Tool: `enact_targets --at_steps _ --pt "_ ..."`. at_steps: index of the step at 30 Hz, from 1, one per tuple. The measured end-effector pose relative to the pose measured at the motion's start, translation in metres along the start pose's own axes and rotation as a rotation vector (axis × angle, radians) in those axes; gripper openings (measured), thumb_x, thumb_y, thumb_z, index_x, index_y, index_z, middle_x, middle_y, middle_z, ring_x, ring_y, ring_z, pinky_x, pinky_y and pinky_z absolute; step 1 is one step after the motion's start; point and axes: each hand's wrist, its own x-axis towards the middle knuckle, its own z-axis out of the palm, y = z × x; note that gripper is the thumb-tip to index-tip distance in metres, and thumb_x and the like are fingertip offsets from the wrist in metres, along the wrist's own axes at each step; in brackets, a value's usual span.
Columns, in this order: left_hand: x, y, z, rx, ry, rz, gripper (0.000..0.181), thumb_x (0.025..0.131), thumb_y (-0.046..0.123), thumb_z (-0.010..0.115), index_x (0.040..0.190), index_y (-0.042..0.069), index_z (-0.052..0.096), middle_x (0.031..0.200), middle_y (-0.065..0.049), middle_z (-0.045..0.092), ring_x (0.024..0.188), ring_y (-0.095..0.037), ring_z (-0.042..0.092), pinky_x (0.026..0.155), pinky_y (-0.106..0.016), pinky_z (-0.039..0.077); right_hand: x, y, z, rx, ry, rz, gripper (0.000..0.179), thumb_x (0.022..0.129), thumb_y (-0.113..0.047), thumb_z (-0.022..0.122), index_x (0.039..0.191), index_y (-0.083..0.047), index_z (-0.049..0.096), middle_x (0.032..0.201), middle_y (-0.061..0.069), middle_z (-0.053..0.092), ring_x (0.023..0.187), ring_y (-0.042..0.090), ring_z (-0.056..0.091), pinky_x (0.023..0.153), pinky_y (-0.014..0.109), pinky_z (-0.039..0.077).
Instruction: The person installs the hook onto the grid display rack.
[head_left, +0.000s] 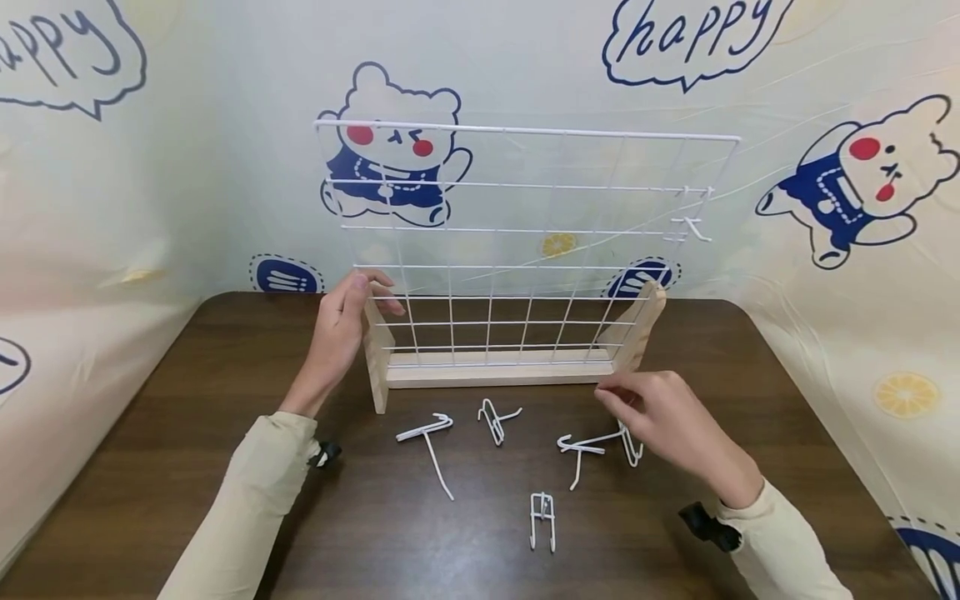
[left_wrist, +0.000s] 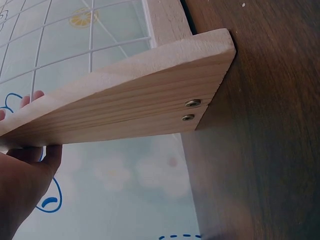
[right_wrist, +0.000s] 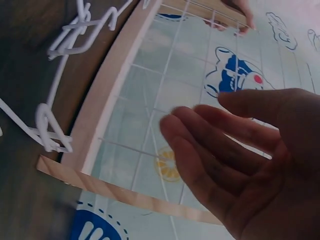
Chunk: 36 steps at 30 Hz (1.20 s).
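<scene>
In the head view, a white wire-grid rack on pale wooden supports (head_left: 489, 297) stands upright across the far half of the tabletop (head_left: 480, 575), its long axis running left to right. The left hand (head_left: 341, 329) grasps the upper end of the pale wooden left side support (head_left: 377, 358). The relation that seems to count most is on the other side: the right hand (head_left: 667, 417) is much the nearer to the rightmost white bent-wire hook (head_left: 630, 448), whose looped end shows just beside and below its fingers. That hook lies on the tabletop in front of the rack's right end; its prong appears to point left, its long axis roughly along the rack, reaching to a second white wire hook (head_left: 581, 448) whose prong points toward the person. A similar white hook (head_left: 693, 225) hangs high on the grid's right side.

In the left wrist view, the hand's fingers wrap the support's edge; two metal screws (left_wrist: 192, 103) sit near its foot.

In the right wrist view, the right hand's fingers are loosely curved and hold nothing. The hooks lie apart from it, beside the wooden base bar (right_wrist: 107, 95).
</scene>
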Motion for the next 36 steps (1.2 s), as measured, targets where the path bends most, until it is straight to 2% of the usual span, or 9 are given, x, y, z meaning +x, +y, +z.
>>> enact_targets --at_steps 7,12,16,20,28,33,36 --pt "-0.002 0.002 0.001 0.002 0.008 -0.008 0.039 0.110 0.025 0.032 0.112 -0.001 0.060 0.092 -0.029 0.067 0.086 -0.035 0.068 0.078 -0.029 0.053 0.000 0.006 0.017 -0.008 -0.171 0.005 0.004 0.091 -0.013 0.071 0.094 -0.014 0.074 0.079 -0.013 0.066 0.066 -0.002 0.054 0.062 0.025 0.050" --pt "-0.003 0.018 0.008 0.001 0.016 0.005 0.039 0.109 0.019 0.030 0.111 -0.009 0.056 0.090 -0.036 0.063 0.084 -0.042 0.065 0.074 -0.030 0.053 -0.001 0.010 0.024 -0.048 -0.249 0.006 0.005 0.090 -0.008 0.071 0.094 -0.010 0.073 0.079 -0.010 0.064 0.066 0.001 0.053 0.063 0.028 0.050" --pt "-0.003 0.029 0.013 -0.007 0.012 0.021 0.038 0.109 0.017 0.030 0.109 -0.010 0.056 0.089 -0.038 0.061 0.084 -0.046 0.063 0.077 -0.029 0.054 -0.004 0.011 0.025 -0.090 -0.269 0.009 0.008 0.087 -0.004 0.072 0.092 -0.010 0.072 0.080 -0.008 0.066 0.070 0.004 0.057 0.066 0.033 0.053" --pt "-0.002 0.033 0.014 -0.009 0.018 0.039 0.036 0.109 0.016 0.030 0.108 -0.008 0.058 0.087 -0.038 0.061 0.083 -0.047 0.062 0.079 -0.031 0.054 -0.005 0.012 0.026 -0.097 -0.291 -0.020 0.012 0.084 0.000 0.072 0.087 -0.011 0.071 0.079 -0.008 0.065 0.069 0.004 0.057 0.064 0.032 0.053" --pt "-0.002 0.033 0.011 0.007 0.019 0.041 0.041 0.109 0.017 0.029 0.112 -0.015 0.054 0.088 -0.038 0.061 0.082 -0.040 0.063 0.079 -0.028 0.051 -0.006 0.014 0.031 -0.058 -0.345 -0.050 0.022 0.075 0.010 0.067 0.075 -0.012 0.068 0.059 -0.013 0.045 0.054 0.002 0.040 0.050 0.021 0.036" --pt "-0.002 0.032 0.010 0.005 0.017 0.036 0.041 0.109 0.017 0.028 0.112 -0.015 0.054 0.088 -0.038 0.061 0.082 -0.038 0.064 0.079 -0.027 0.052 -0.006 0.017 0.037 -0.080 -0.329 -0.087 0.022 0.074 0.012 0.066 0.074 -0.010 0.069 0.062 -0.010 0.053 0.056 0.003 0.043 0.052 0.021 0.039" --pt "-0.002 0.032 0.010 0.001 0.015 0.032 0.041 0.109 0.017 0.028 0.112 -0.015 0.053 0.088 -0.039 0.061 0.082 -0.041 0.063 0.079 -0.026 0.053 -0.006 0.018 0.040 -0.109 -0.312 -0.106 0.023 0.073 0.013 0.065 0.073 -0.010 0.068 0.062 -0.010 0.054 0.057 0.004 0.044 0.052 0.022 0.040"
